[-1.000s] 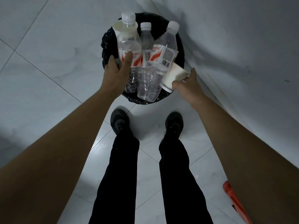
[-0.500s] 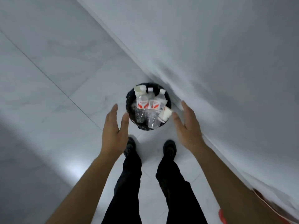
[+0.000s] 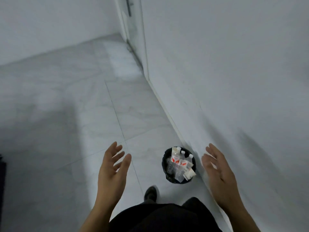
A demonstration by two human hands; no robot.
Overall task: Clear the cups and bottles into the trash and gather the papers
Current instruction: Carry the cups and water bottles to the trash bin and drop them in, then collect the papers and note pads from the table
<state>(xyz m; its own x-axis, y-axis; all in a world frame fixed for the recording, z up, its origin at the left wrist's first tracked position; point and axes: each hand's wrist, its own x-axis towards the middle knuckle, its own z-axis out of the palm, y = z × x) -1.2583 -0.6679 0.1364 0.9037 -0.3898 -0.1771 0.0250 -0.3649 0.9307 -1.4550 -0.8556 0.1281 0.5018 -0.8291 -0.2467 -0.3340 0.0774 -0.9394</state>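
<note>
A small black trash bin (image 3: 164,164) stands on the floor against the wall. It is packed with clear plastic bottles (image 3: 177,163) with red-and-white labels and white paper cups (image 3: 189,174). My left hand (image 3: 113,168) hovers open to the left of the bin, well above it, fingers spread. To the right of the bin my right hand (image 3: 217,168) is raised in front of the wall, also open with nothing in it. No papers are in view.
Pale marble floor tiles (image 3: 83,114) stretch left and ahead. A white wall (image 3: 234,81) runs along the right, with a door frame (image 3: 133,30) at the far corner. My dark shoe (image 3: 150,195) is below the bin. A dark object (image 3: 2,173) sits at the left edge.
Both hands let go of the bottles and cup in the bin and pulled back, open. The view rose and tilted up, so the bin looks smaller and farther away.
</note>
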